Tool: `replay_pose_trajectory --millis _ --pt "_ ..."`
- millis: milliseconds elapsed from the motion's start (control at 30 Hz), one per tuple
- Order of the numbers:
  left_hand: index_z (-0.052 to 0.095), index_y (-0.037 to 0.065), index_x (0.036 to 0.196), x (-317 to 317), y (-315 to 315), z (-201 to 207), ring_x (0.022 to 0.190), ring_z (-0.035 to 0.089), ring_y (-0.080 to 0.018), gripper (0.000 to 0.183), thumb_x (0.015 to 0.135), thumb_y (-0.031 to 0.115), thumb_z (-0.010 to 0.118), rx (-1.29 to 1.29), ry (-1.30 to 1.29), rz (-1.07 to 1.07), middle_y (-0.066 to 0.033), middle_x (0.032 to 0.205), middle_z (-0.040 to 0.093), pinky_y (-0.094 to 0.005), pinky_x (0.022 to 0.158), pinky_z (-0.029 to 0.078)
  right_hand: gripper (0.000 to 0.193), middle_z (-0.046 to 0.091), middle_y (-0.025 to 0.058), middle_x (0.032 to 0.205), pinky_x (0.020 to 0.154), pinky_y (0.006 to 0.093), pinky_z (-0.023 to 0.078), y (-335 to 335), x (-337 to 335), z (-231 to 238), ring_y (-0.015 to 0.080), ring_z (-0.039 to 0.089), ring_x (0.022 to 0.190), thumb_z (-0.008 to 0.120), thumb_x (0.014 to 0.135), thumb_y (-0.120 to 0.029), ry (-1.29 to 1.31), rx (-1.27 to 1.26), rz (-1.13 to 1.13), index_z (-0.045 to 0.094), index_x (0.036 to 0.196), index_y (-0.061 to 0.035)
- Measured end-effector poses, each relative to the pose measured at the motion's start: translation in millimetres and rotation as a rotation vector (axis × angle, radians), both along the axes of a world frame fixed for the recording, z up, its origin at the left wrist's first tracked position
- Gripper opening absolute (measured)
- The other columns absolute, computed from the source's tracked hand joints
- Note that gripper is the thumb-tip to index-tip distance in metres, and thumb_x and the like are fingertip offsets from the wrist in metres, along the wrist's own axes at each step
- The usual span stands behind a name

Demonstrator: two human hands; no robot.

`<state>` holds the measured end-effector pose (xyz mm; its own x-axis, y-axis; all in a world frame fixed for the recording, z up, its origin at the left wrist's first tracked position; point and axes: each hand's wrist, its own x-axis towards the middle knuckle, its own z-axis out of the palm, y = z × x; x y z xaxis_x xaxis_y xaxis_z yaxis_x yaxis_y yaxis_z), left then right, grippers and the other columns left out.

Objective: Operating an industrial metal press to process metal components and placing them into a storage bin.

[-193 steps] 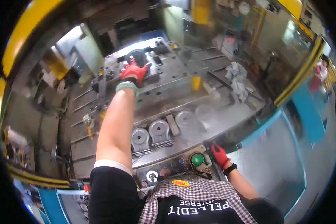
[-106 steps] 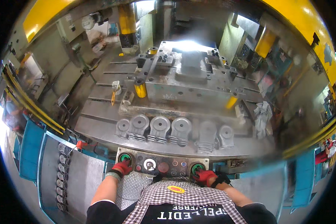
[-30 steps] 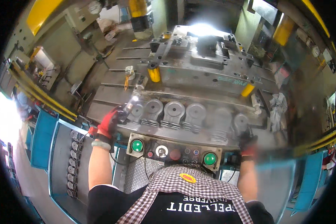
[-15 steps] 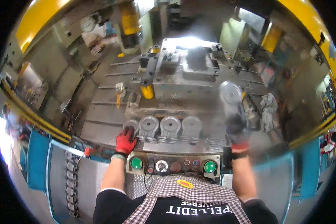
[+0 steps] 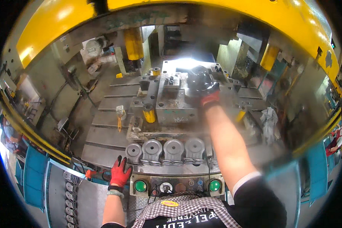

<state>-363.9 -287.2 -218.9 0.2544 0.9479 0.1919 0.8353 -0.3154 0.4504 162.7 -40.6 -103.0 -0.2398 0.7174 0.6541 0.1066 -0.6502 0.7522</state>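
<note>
My right hand (image 5: 210, 94), in a red glove with black fingers, is blurred and reaches over the press die (image 5: 178, 104). Its fingers close on the near side of a shiny stamped metal part (image 5: 197, 78) on or just above the die; contact is smeared. My left hand (image 5: 120, 173), gloved the same way, hovers open at the table's front edge, fingers apart and empty. Just beyond it begins a row of several grey metal parts with round heads and centre holes, including the leftmost part (image 5: 133, 154). Further right, the parts sit in low stacks.
Before me is a control panel with a left green button (image 5: 140, 186) and a right green button (image 5: 214, 185). A brush (image 5: 120, 116) lies left of the die, a grey rag (image 5: 268, 123) right. Yellow press frame (image 5: 231, 11) arches overhead. More parts (image 5: 69, 201) line the lower-left surface.
My right hand has carried the metal part from the right front, forward and left over the die. My left hand has drawn back from the leftmost part in the row. The head view has shifted.
</note>
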Motion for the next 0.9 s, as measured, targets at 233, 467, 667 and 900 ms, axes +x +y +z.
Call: replay_pose_trajectory --millis 233,467,667,900 --pt "0.048 0.011 0.123 -10 -56 -3 0.102 0.052 -0.0336 0.051 0.078 0.032 0.060 -0.331 -0.209 0.037 -0.0187 0.117 0.051 -0.0385 0.087 0.042 0.063 0.051 0.0124 0.119 0.094 0.0499 0.039 -97 -66 37 0.0325 0.050 0.106 0.048 0.080 -0.055 3.572 0.165 2.309 0.047 0.118 -0.0045" --pt "0.047 0.014 0.124 35 -60 -21 0.100 0.054 -0.0332 0.050 0.081 0.038 0.055 -0.526 -0.100 -0.112 -0.0184 0.114 0.054 -0.0382 0.086 0.043 0.070 0.049 0.0152 0.122 0.097 0.0494 0.036 -167 -49 46 0.0331 0.050 0.109 0.050 0.080 -0.056 3.431 -0.092 2.274 0.041 0.124 -0.0020" --pt "0.045 0.012 0.125 53 -62 -16 0.102 0.052 -0.0360 0.051 0.082 0.039 0.054 -0.419 -0.084 -0.177 -0.0211 0.114 0.053 -0.0412 0.086 0.042 0.079 0.049 0.0143 0.123 0.094 0.0445 0.041 -129 -74 81 0.0301 0.049 0.109 0.050 0.075 -0.064 3.308 -0.053 2.242 0.039 0.126 -0.0041" --pt "0.046 0.013 0.125 24 -93 -23 0.109 0.050 -0.0334 0.051 0.082 0.039 0.054 -0.512 -0.164 -0.052 -0.0152 0.122 0.049 -0.0391 0.090 0.042 0.074 0.054 0.0100 0.114 0.093 0.0428 0.039 -153 -74 40 0.0259 0.053 0.102 0.045 0.077 -0.065 3.301 -0.095 2.101 0.042 0.125 -0.0082"
